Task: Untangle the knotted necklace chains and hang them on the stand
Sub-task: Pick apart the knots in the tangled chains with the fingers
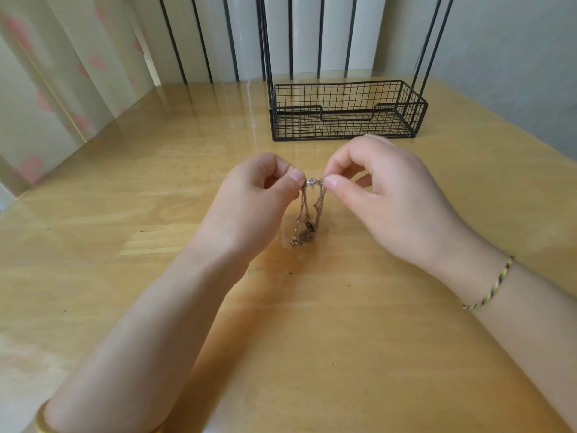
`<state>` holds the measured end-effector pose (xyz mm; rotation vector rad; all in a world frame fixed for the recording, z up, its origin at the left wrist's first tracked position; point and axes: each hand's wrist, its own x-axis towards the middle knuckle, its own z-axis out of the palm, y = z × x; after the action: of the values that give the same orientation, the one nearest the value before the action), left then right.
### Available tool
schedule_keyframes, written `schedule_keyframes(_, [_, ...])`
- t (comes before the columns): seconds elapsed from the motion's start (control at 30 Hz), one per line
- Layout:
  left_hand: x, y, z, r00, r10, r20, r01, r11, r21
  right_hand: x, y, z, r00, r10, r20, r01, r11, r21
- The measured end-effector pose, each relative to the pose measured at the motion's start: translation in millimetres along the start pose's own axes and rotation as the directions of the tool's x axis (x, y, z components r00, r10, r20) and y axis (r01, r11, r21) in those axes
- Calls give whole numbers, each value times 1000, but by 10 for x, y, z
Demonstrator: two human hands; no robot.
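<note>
A tangle of thin gold-coloured necklace chains (307, 210) hangs over the middle of the wooden table. My left hand (253, 201) pinches its top left end between thumb and forefinger. My right hand (384, 195) pinches the top right end the same way, a few centimetres away. Between the fingertips runs a short knotted stretch. Two strands drop from it to a small bunch with a dark pendant, which touches the tabletop. The black wire stand (346, 110) sits behind the hands, with a basket base and tall upright rods whose tops run out of view.
The glossy wooden table (125, 245) runs left to a curtain and back to a wall of white and black vertical slats. A grey wall borders the right side. A braided bracelet (490, 285) is on my right wrist, a gold bangle (43, 420) on my left.
</note>
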<state>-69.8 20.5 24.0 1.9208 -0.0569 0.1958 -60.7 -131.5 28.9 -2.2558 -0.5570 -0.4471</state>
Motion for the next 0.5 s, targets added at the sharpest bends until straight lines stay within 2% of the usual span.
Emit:
schedule_keyframes(0.13, [-12, 25, 60, 999, 10, -39, -9, 1000, 17, -3, -35, -11, 992, 88, 93, -107, 970, 219])
schedule_keyframes(0.27, [-19, 49, 108, 995, -85, -46, 76, 984, -158, 0, -34, -13, 983, 126, 133, -162, 935, 315])
schedule_keyframes(0.33, [-21, 62, 124, 990, -135, -39, 121, 959, -257, 2, -42, -2, 988, 108, 108, -134, 951, 278])
schedule_keyframes(0.4, [-25, 72, 124, 986, -168, 8, 161, 925, -343, 3, -35, 22, 997, 76, 30, -79, 989, 123])
schedule_keyframes(0.47, [-43, 75, 118, 986, -147, 83, 166, 934, -316, 6, -6, 41, 995, 41, -88, -47, 996, -69])
schedule_keyframes(0.5, [-50, 69, 120, 987, -118, 109, 141, 962, -234, 11, 10, 42, 991, 33, -132, -47, 993, -109])
